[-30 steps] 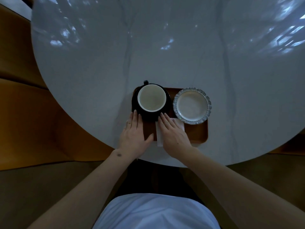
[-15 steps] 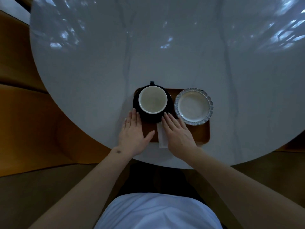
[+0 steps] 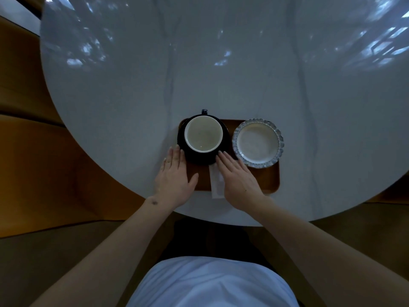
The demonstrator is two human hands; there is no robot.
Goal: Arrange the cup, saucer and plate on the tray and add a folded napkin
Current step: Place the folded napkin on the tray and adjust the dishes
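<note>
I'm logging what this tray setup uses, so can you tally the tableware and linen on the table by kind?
Tray: 1
Saucer: 1
Cup: 1
Plate: 1
Napkin: 1
Total: 5

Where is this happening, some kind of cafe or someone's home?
Probably a dining or cafe-style spot, though I can't tell which. A round marble-look table holds a wooden tray with a cup on a dark saucer and a scalloped plate.
</note>
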